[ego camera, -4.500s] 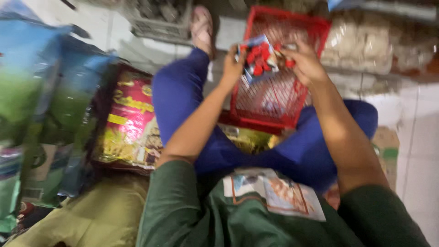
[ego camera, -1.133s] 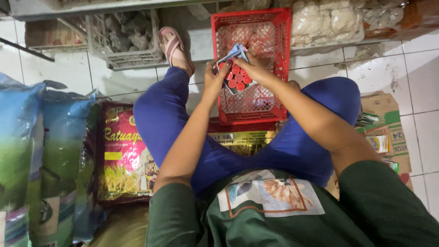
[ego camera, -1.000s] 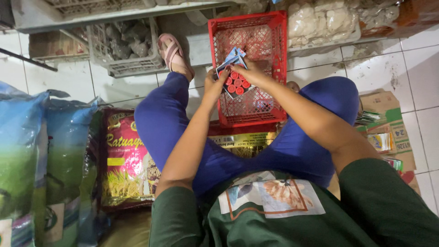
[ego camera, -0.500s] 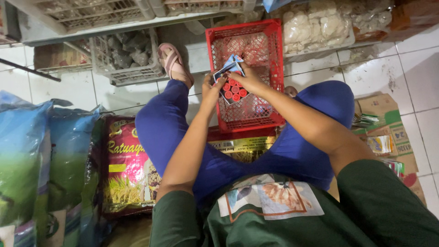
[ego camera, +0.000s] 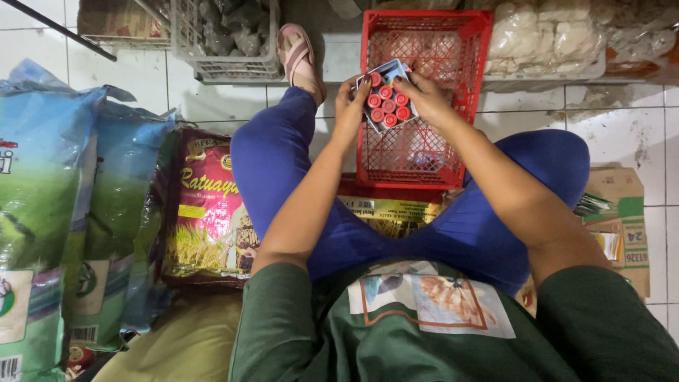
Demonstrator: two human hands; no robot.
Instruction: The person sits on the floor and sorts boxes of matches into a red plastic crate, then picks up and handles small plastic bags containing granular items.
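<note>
A small pack of red-capped bottles (ego camera: pixel 387 106), set in blue card, is held in both hands just above a red plastic crate (ego camera: pixel 475 28) at the far centre of the scene. The crate's mesh floor shows through and looks almost bare, so the pack appears not yet set down inside it; whether anything else lies in the crate cannot be told.

The left hand (ego camera: pixel 351 100) grips the pack's left edge, fingers curled and pressed against it. The right hand (ego camera: pixel 423 95) closes on the right edge and far corner, thumb across the top. Both forearms reach forward from green sleeves, elbows bent, wrists meeting over the crate.

The person sits on a white tiled floor (ego camera: pixel 622 134) with legs in blue trousers (ego camera: pixel 283 163) spread around the crate; a foot in a pink sandal (ego camera: pixel 300 53) points to the far side. Under the crate's near edge lies a flat yellow packet (ego camera: pixel 392 212).

To the left, a dark red rice sack (ego camera: pixel 205 212) leans beside tall blue and green sacks (ego camera: pixel 64 205). A grey wire basket (ego camera: pixel 226 35) stands at the far left. Clear bags of pale goods (ego camera: pixel 544 35) sit far right, and a brown cardboard box (ego camera: pixel 622 219) lies at the right.
</note>
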